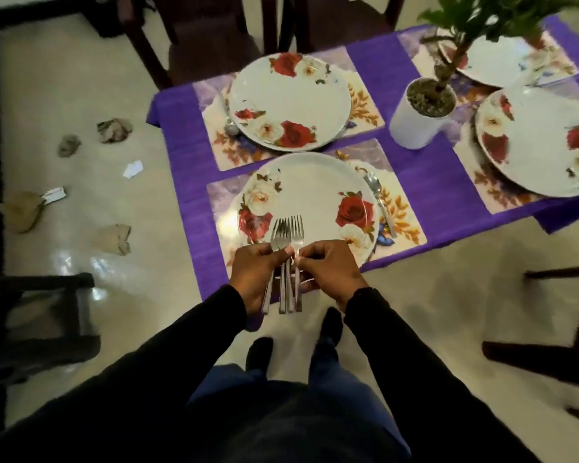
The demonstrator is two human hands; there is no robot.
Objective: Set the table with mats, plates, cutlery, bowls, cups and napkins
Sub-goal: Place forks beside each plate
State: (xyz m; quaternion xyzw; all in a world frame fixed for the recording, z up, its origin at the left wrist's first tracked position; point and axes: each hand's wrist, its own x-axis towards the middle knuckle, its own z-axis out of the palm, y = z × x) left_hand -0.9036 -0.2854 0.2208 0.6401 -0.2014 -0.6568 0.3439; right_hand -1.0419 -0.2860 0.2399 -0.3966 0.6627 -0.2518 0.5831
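Four floral plates sit on mats; spoons seem laid; both hands pinch steel forks; bowls, cups, napkins remain.

Both arms, in dark sleeves, extend forward with the hands close together. The left hand grips a bundle of forks, fingers curled round the handles. The right hand pinches one fork at its neck.

Showing now: four floral plates, four placemats, four forks, two spoons, and one potted plant.
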